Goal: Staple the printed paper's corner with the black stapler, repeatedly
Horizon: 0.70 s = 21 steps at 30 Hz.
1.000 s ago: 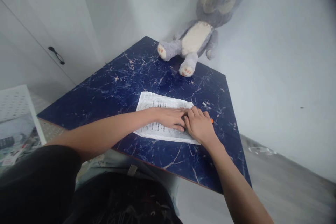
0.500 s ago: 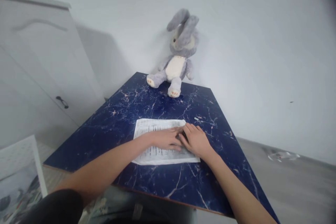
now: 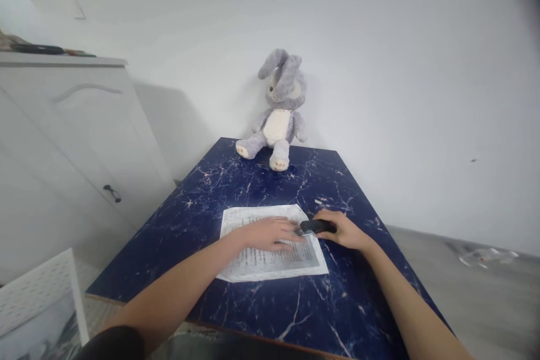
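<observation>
A printed paper sheet (image 3: 270, 259) lies flat on the dark blue marbled table (image 3: 219, 191). My left hand (image 3: 265, 233) rests palm down on the sheet with its fingers stretched out flat. My right hand (image 3: 343, 230) lies at the sheet's right edge, closed around a small black stapler (image 3: 316, 226) whose metal tip points left toward the paper. The fingertips of the left hand almost touch that tip.
A grey plush rabbit (image 3: 278, 115) sits at the table's far edge against the white wall. A white cabinet (image 3: 63, 140) stands to the left. A small pale scrap (image 3: 319, 201) lies on the table behind my right hand. A white board (image 3: 37, 309) leans at the lower left.
The view has tilted upward. My right hand has drawn away to the right from the left hand, and the black stapler now shows in it. The left hand stays on the paper.
</observation>
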Available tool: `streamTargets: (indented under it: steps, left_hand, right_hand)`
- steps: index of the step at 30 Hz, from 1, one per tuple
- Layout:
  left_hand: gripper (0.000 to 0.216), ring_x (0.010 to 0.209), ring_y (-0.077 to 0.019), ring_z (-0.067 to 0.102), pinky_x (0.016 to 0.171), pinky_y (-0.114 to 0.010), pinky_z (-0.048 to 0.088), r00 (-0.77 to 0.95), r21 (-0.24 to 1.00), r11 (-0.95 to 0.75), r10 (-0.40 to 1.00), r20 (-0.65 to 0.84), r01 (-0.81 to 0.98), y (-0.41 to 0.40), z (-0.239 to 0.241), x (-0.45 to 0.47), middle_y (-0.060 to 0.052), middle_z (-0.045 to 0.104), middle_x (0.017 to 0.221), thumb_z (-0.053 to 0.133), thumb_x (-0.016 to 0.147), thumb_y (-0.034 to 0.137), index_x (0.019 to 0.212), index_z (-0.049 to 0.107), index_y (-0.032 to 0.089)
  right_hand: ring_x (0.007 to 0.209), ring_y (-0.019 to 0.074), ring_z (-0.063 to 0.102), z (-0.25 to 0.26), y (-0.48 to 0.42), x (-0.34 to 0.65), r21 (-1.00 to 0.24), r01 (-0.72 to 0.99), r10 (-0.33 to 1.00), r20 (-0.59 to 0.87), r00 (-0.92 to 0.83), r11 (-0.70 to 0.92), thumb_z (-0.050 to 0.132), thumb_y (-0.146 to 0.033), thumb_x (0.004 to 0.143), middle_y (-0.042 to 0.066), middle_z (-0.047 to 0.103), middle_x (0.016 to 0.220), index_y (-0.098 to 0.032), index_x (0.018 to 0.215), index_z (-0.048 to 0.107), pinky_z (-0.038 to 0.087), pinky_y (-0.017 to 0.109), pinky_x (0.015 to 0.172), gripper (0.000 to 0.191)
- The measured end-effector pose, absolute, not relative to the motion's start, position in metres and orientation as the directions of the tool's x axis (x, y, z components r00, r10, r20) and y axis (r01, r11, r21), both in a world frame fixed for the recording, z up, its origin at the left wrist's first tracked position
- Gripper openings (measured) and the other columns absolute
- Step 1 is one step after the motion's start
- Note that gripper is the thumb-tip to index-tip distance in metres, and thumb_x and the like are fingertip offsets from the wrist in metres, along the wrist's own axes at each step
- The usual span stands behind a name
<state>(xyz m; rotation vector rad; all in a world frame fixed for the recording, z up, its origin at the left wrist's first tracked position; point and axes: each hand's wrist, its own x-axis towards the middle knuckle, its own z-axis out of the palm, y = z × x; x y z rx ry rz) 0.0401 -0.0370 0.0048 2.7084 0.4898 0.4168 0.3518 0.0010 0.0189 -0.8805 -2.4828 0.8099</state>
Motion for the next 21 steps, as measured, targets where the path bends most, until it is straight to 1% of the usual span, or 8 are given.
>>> streamTargets:
  steps: [3,6,9,12,14,18,21]
  left_hand:
    - [0.044,0.147,-0.0254,0.049,0.127,-0.044,0.031,0.887,0.354,-0.880,0.408,0.219,0.317,-0.034,0.001,0.037,-0.007,0.054,0.157,0.053,0.105,0.044,0.147,0.060,0.031]
    - [0.041,0.148,-0.0247,0.047,0.126,-0.044,0.032,0.887,0.343,-0.888,0.396,0.236,0.306,-0.032,-0.003,0.033,-0.006,0.051,0.160,0.053,0.106,0.042,0.144,0.062,0.030]
    - [0.040,0.147,-0.0229,0.050,0.125,-0.041,0.034,0.888,0.375,-0.882,0.391,0.242,0.286,-0.032,-0.003,0.032,-0.007,0.054,0.157,0.054,0.106,0.039,0.142,0.064,0.027]
    - [0.038,0.147,-0.0215,0.049,0.126,-0.039,0.033,0.890,0.415,-0.862,0.403,0.213,0.291,-0.033,-0.001,0.033,-0.006,0.056,0.156,0.056,0.105,0.036,0.140,0.066,0.026]
    - [0.037,0.147,-0.0214,0.050,0.126,-0.039,0.033,0.896,0.424,-0.861,0.393,0.205,0.280,-0.034,0.002,0.034,-0.007,0.060,0.152,0.057,0.104,0.035,0.138,0.068,0.025]
    - [0.035,0.144,-0.0226,0.053,0.125,-0.041,0.035,0.899,0.409,-0.871,0.382,0.215,0.272,-0.035,0.004,0.035,-0.007,0.063,0.148,0.058,0.104,0.034,0.136,0.069,0.025]
    - [0.034,0.140,-0.0238,0.056,0.121,-0.042,0.037,0.891,0.387,-0.878,0.388,0.234,0.281,-0.035,0.003,0.034,-0.007,0.064,0.147,0.058,0.104,0.035,0.134,0.070,0.024]
  right_hand:
    - [0.093,0.0260,0.066,0.009,0.007,0.356,-0.630,0.455,0.696,0.197,-0.690,0.630,0.070,-0.056,0.092,0.009,0.071,0.102,-0.020,0.107,0.071,0.051,0.040,0.084,0.040]
    - [0.097,0.0294,0.066,-0.001,0.016,0.363,-0.615,0.510,0.758,0.236,-0.608,0.601,0.069,-0.056,0.091,0.012,0.072,0.107,-0.020,0.109,0.070,0.052,0.045,0.089,0.041]
    - [0.099,0.0315,0.067,-0.011,0.023,0.369,-0.627,0.547,0.810,0.254,-0.528,0.554,0.069,-0.057,0.089,0.013,0.072,0.111,-0.021,0.113,0.069,0.053,0.049,0.091,0.043]
    - [0.100,0.0330,0.068,-0.020,0.029,0.371,-0.633,0.564,0.832,0.257,-0.492,0.530,0.069,-0.057,0.087,0.013,0.073,0.111,-0.022,0.115,0.069,0.054,0.051,0.093,0.045]
    - [0.099,0.0332,0.068,-0.024,0.032,0.372,-0.616,0.591,0.846,0.282,-0.452,0.521,0.070,-0.057,0.085,0.012,0.073,0.109,-0.023,0.113,0.070,0.054,0.051,0.092,0.045]
    - [0.092,0.0324,0.069,-0.029,0.036,0.373,-0.598,0.660,0.890,0.347,-0.297,0.454,0.074,-0.060,0.079,0.011,0.074,0.105,-0.022,0.111,0.071,0.054,0.050,0.086,0.049]
    - [0.093,0.0314,0.068,-0.028,0.037,0.373,-0.599,0.666,0.894,0.345,-0.285,0.444,0.074,-0.061,0.080,0.010,0.073,0.105,-0.023,0.112,0.071,0.053,0.048,0.088,0.050]
